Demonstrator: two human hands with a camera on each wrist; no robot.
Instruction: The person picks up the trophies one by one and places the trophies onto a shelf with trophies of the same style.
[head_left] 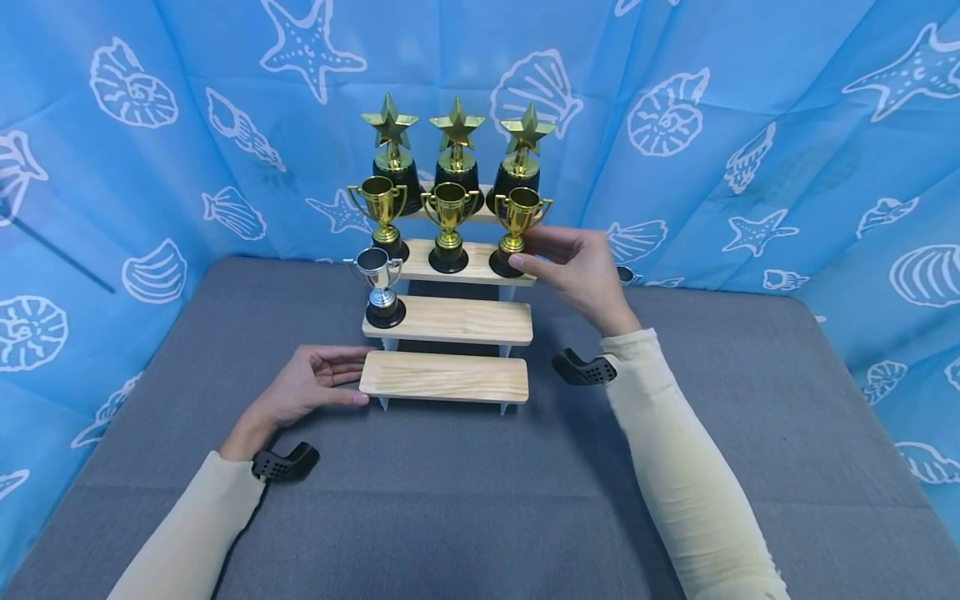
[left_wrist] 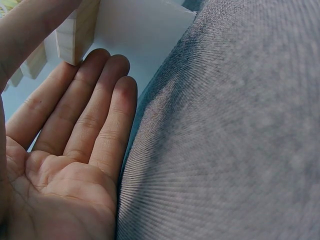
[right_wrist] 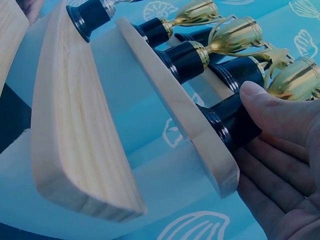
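Note:
My right hand [head_left: 577, 265] pinches the black base of the rightmost gold trophy cup [head_left: 519, 215], which stands at the right end of a wooden shelf. The right wrist view shows the thumb [right_wrist: 270, 107] on that base. Two more gold trophy cups, a middle one [head_left: 450, 212] and a left one [head_left: 381, 204], share this shelf. One tier lower, a silver trophy cup [head_left: 380, 279] stands at the left end. My left hand [head_left: 311, 383] touches the left end of the lowest shelf [head_left: 446, 377], its fingers [left_wrist: 107, 115] long and nearly straight.
Three gold star trophies, one in the middle [head_left: 457, 137], stand on the top shelf of the tiered stand. Beyond my right hand, a small silver rim [head_left: 627, 273] shows, mostly hidden. A grey cloth [head_left: 450, 500] covers the table; a blue shell-print curtain [head_left: 675, 183] hangs behind.

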